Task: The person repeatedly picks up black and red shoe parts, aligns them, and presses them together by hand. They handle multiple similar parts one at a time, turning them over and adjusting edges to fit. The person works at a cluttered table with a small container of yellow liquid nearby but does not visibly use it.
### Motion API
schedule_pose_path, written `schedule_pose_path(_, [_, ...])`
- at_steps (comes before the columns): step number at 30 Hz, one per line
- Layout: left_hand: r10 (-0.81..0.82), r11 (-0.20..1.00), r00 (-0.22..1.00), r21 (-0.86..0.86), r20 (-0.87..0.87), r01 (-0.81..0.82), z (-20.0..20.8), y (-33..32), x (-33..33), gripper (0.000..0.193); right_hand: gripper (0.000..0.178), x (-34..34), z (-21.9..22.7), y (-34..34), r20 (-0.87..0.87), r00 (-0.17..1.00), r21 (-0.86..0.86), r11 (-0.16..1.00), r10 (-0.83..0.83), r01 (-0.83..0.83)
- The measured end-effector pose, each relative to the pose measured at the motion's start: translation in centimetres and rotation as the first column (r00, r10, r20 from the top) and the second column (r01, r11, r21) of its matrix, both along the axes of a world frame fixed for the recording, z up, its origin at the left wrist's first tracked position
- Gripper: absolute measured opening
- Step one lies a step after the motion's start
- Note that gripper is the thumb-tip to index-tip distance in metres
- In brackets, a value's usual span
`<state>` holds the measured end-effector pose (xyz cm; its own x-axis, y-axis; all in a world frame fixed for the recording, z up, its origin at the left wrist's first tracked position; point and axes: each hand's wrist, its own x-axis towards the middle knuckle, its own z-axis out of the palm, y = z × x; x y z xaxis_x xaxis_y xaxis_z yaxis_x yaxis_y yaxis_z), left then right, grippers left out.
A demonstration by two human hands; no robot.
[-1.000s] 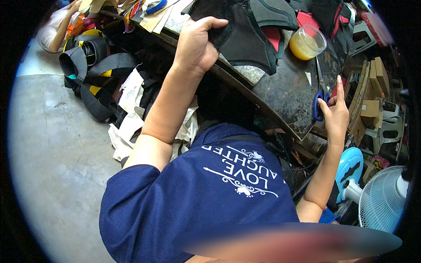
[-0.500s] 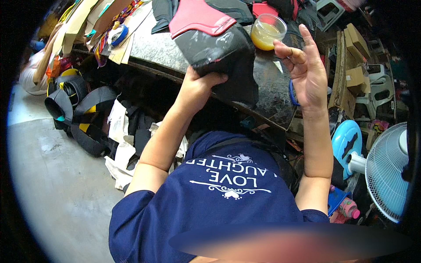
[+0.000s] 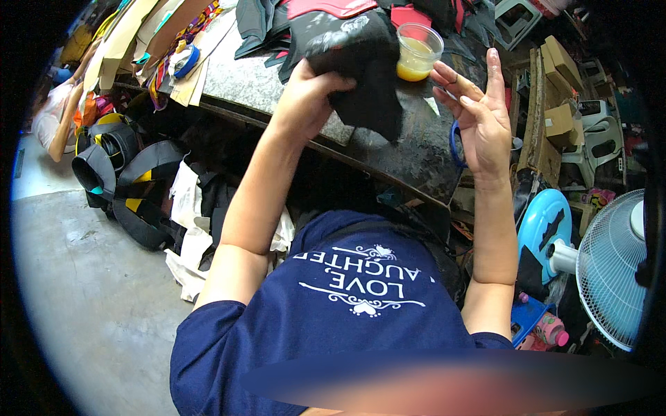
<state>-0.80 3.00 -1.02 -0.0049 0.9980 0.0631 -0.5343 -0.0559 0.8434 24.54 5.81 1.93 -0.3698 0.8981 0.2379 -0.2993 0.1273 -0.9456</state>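
My left hand (image 3: 305,100) grips the near edge of a black sheet-like piece with a red panel (image 3: 368,93), its thumb lying on the dark surface. White wet-looking smears mark the piece near the red part. Held over the table's front edge, it hides part of the tabletop. My right hand (image 3: 481,128) is raised with the fingers apart and a whitish residue on a fingertip. Just left of those fingertips stands a clear plastic cup (image 3: 420,50) with cloudy yellow liquid in it. I see nothing held in the right hand.
Black and red cut pieces (image 3: 260,28) lie on the worktable (image 3: 243,87). A blue tape roll (image 3: 186,61) sits at left. Black straps (image 3: 142,166) hang below. At right are a fan (image 3: 610,267), cardboard boxes (image 3: 560,125) and plastic chairs (image 3: 600,142). Another person's arm (image 3: 64,118) shows far left.
The black and red piece has tilted and shifted away from me, so less red shows. My right hand has turned and moved slightly down, its fingers still apart.
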Motion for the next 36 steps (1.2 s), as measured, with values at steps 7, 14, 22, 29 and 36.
schedule_pose_path(7, [0.466, 0.883, 0.681, 0.344, -0.564, -0.319, -3.4, -0.2, 0.7, 0.103, 0.076, -0.4, -1.2, -1.0, -0.003, 0.998, 0.059, 0.997, 0.056, -0.056])
schedule_pose_path(14, [0.516, 0.846, 0.563, 0.487, -0.646, -0.217, 0.6, -4.4, 4.0, 0.076, 0.096, -3.5, -1.3, -2.6, 0.079, 0.997, 0.343, 0.939, -0.001, -0.026])
schedule_pose_path(22, [0.223, 0.953, 0.973, 0.199, 0.056, -0.229, 0.7, -1.9, 9.4, 0.023, 0.105, -7.1, -2.0, -5.7, 0.051, 0.998, 0.240, 0.969, 0.047, -0.058])
schedule_pose_path(29, [0.094, 0.995, 0.995, -0.038, 0.039, -0.092, 1.8, 0.1, 6.1, 0.073, 0.103, -7.3, -1.4, -4.9, 0.075, 0.985, 0.277, 0.945, 0.157, -0.172])
schedule_pose_path(36, [0.227, 0.944, 0.948, 0.288, -0.222, -0.159, 0.5, -1.3, 7.6, 0.035, 0.105, -7.5, -1.1, -4.3, -0.073, 0.993, 0.091, 0.992, 0.096, -0.089])
